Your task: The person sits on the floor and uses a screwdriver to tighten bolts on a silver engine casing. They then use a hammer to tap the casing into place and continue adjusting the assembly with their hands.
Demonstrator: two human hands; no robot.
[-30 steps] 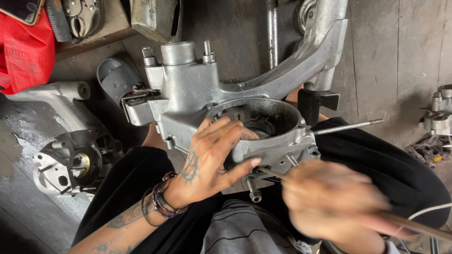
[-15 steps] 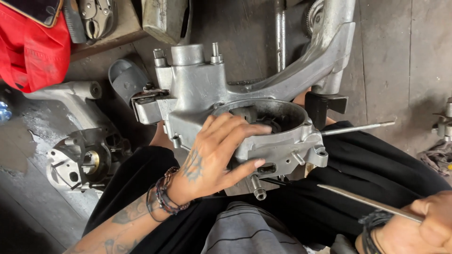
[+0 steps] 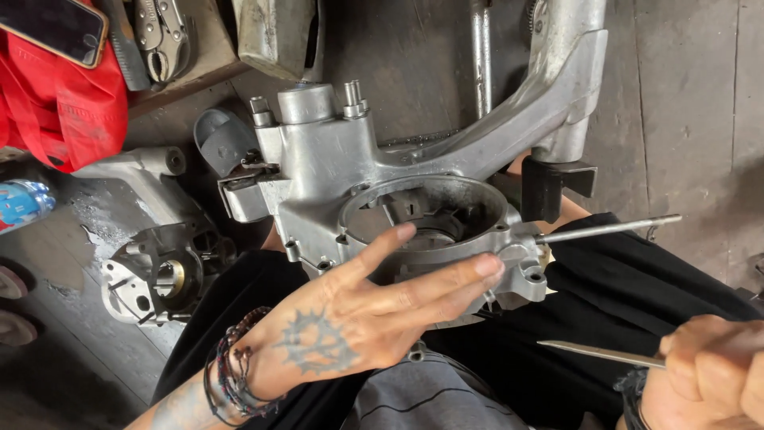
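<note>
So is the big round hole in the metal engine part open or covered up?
Open. The silver engine casing has no lid over its round hole; only the left hand's fingers lie across its rim.

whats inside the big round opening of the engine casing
Inside the engine casing, the round opening shows dark cast ribs and a recessed inner rim. The left hand lies across its lower edge, hiding that part.

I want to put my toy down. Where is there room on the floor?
Bare floor lies right of the silver engine case, beyond its long arm. Another bare patch sits above the case's round opening. The left side is crowded: a second casing, red bag, pliers.
</note>
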